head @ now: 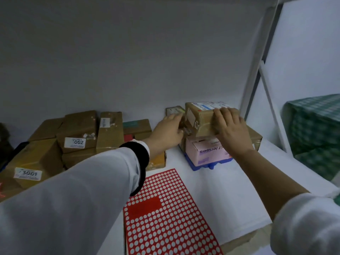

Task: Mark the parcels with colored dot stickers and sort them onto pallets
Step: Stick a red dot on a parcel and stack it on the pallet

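White bench [220, 190] against plain grey wall [128, 61]: red sticker sheet [165, 208] lying flat; brown parcels [77, 133] stacked left. Left hand [170, 129] and right hand [230, 128] grip taped parcel [199, 119] atop pink box [206, 150].

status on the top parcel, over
Brown parcel gripped by left hand and right hand. Atop pink lenses box, blue pallet underneath. Nothing in the way.

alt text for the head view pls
The left hand and right hand hold a brown parcel atop a pink box on a blue pallet. A red dot sticker sheet lies nearer on the white table; more brown parcels sit left.
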